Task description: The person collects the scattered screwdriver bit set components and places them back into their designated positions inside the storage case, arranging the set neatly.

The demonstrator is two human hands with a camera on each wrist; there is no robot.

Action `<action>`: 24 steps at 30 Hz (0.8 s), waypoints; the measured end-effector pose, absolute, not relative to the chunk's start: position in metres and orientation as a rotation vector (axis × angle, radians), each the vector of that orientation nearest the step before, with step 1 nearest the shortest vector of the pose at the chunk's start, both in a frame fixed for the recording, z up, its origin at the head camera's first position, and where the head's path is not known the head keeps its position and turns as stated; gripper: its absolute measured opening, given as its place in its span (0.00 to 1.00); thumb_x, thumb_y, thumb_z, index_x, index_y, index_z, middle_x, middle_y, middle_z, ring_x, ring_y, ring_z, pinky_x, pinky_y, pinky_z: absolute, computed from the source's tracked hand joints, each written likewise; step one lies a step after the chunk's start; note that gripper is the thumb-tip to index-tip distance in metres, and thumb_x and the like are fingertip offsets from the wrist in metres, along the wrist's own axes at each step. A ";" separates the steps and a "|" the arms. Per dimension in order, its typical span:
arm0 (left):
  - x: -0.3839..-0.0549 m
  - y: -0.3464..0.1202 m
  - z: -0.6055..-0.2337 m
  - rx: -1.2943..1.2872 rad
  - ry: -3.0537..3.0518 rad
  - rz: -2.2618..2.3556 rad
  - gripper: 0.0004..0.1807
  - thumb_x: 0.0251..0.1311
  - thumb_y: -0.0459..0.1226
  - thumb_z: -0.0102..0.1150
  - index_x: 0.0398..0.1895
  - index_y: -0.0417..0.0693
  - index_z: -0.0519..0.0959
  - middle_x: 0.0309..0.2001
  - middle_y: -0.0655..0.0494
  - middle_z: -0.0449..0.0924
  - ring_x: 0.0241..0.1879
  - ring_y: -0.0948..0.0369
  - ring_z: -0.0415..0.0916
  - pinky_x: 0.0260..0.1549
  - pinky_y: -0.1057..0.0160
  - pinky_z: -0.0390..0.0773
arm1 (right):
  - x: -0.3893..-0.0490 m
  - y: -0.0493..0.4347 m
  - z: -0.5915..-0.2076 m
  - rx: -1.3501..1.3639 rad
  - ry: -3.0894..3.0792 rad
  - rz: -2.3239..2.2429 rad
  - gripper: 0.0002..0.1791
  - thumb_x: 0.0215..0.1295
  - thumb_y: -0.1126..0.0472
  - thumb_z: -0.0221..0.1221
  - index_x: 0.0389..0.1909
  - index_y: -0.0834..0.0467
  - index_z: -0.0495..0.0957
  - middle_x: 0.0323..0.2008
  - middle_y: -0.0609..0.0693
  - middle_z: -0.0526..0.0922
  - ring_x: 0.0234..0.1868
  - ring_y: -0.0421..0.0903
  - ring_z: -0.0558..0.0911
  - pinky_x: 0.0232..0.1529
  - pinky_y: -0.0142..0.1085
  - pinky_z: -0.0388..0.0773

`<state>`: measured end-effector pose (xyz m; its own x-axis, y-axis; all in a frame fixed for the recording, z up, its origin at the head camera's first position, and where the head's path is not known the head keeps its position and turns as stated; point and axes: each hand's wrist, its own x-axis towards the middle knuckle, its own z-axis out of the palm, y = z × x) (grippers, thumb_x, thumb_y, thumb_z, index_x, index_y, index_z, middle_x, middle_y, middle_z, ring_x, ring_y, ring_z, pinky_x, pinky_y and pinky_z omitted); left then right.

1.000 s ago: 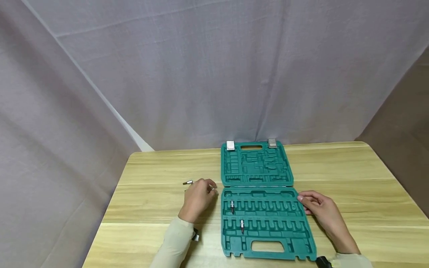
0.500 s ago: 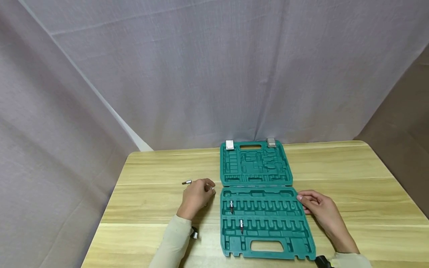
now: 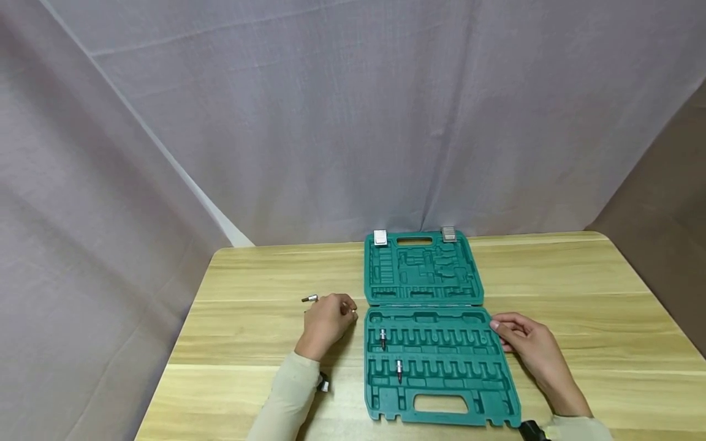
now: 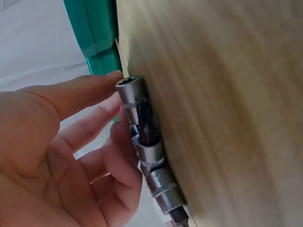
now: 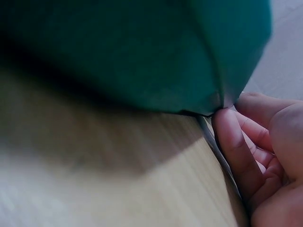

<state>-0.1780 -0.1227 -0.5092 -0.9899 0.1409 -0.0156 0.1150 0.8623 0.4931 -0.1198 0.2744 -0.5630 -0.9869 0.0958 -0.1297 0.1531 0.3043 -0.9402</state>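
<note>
My left hand point(image 3: 326, 320) is low over the table, left of the open green tool case point(image 3: 417, 384). Its fingertips pinch a silver bit socket point(image 4: 130, 93) near its end. In the left wrist view more bit sockets point(image 4: 162, 187) lie in line below that one, beside the curled fingers. My right hand point(image 3: 531, 344) grips the case's right edge near the hinge, thumb on top and fingers at the side. Seen from the right wrist, its fingertips meet the green corner point(image 5: 222, 101). Two dark-tipped bit sockets, one upper point(image 3: 383, 339) and one lower point(image 3: 399, 371), sit in the case's slots.
Behind the left hand, another bit socket point(image 3: 310, 298) lies on the wooden table point(image 3: 231, 343). The case lid point(image 3: 421, 269) lies folded back towards the curtain point(image 3: 331, 122), with two metal latches at its far edge, left point(image 3: 380, 237) and right point(image 3: 448, 234).
Hardly anything moves. The left fingers shift slightly at the bit socket, while the right hand keeps its grip on the case. The view sways a little.
</note>
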 end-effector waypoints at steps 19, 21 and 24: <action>-0.175 -0.126 -0.507 0.118 2.842 1.062 0.04 0.66 0.37 0.70 0.33 0.53 0.88 0.26 0.63 0.85 0.18 0.66 0.75 0.18 0.61 0.75 | -0.118 0.276 -0.564 0.244 2.505 -1.800 0.27 0.78 0.51 0.63 0.62 0.71 0.78 0.36 0.39 0.87 0.33 0.37 0.84 0.35 0.33 0.86; -0.176 -0.129 -0.506 0.105 2.758 1.183 0.03 0.67 0.36 0.69 0.34 0.51 0.89 0.28 0.61 0.87 0.18 0.64 0.76 0.19 0.62 0.75 | -0.118 0.276 -0.564 0.241 2.508 -1.800 0.27 0.78 0.51 0.62 0.62 0.71 0.78 0.36 0.39 0.87 0.33 0.37 0.84 0.35 0.33 0.86; -0.178 -0.135 -0.505 0.100 2.626 1.348 0.03 0.68 0.37 0.69 0.38 0.47 0.89 0.31 0.57 0.89 0.23 0.62 0.78 0.22 0.64 0.76 | -0.120 0.275 -0.564 0.233 2.516 -1.797 0.27 0.78 0.51 0.62 0.62 0.71 0.78 0.36 0.39 0.88 0.33 0.37 0.85 0.35 0.34 0.86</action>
<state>-0.1777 -0.1346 -0.5046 -0.9801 0.1449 -0.1356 -0.0258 0.5846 0.8109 -0.1203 0.2750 -0.5644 -0.9878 0.0982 -0.1206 0.1460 0.3172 -0.9370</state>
